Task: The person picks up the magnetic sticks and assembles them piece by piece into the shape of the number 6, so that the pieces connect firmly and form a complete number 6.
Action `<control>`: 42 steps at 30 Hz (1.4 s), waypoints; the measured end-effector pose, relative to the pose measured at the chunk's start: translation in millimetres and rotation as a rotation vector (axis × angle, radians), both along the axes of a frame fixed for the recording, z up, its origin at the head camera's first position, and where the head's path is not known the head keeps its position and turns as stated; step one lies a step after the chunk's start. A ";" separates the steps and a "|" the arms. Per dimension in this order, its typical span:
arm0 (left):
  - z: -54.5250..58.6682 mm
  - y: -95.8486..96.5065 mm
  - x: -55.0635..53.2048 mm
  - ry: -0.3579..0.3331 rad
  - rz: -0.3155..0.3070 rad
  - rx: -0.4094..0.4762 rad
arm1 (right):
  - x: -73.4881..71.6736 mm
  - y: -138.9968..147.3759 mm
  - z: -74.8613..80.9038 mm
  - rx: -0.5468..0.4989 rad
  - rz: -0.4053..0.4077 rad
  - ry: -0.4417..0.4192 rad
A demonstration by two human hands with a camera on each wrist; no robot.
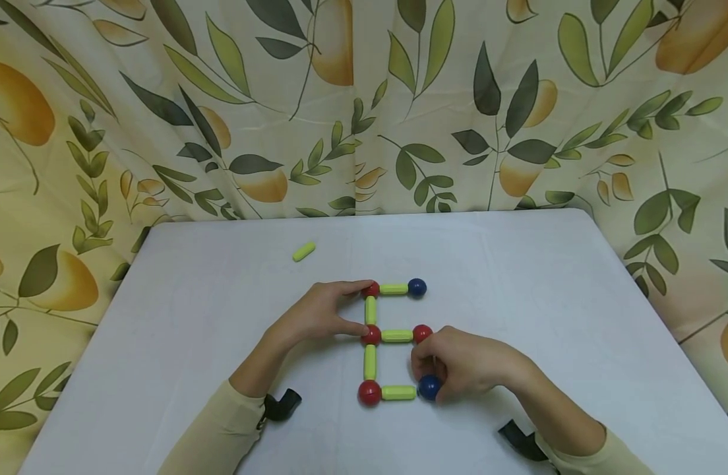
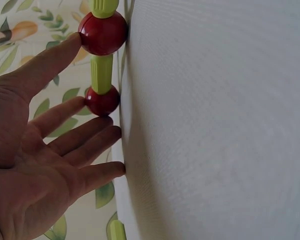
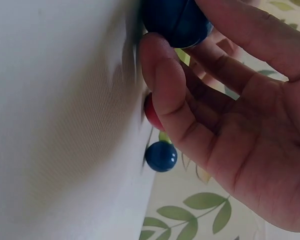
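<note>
A flat frame of yellow-green rods (image 1: 370, 362) and balls, shaped like a letter E, lies on the table. Its left side has a top red ball (image 2: 102, 100), a middle red ball (image 2: 104, 33) and a bottom red ball (image 1: 369, 393). My left hand (image 1: 316, 313) touches the middle one with its thumb and the top one with its index finger, the fingers stretched out. At the lower right, my right hand (image 1: 471, 361) pinches a blue ball (image 1: 428, 387) at the end of the bottom rod (image 1: 398, 393). Another red ball (image 1: 423, 334) sits partly behind its knuckles.
The upper rod ends in a second blue ball (image 1: 417, 287). A loose yellow-green rod (image 1: 303, 251) lies farther back on the white table (image 1: 518, 264). Behind hangs a leaf-patterned curtain (image 1: 411, 119). A black wrist mount (image 1: 283, 404) sticks out beside the left sleeve.
</note>
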State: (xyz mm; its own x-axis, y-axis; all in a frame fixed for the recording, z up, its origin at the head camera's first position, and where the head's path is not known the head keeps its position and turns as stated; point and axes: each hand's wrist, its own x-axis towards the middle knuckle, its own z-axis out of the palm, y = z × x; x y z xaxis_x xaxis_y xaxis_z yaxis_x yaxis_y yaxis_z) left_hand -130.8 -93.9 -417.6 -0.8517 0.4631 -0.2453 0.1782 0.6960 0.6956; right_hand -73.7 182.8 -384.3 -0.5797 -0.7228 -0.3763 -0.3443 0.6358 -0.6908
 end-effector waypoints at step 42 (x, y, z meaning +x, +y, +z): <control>0.0 0.2 -0.4 0.004 0.001 0.012 | 4.1 -4.0 0.6 -0.008 0.051 0.005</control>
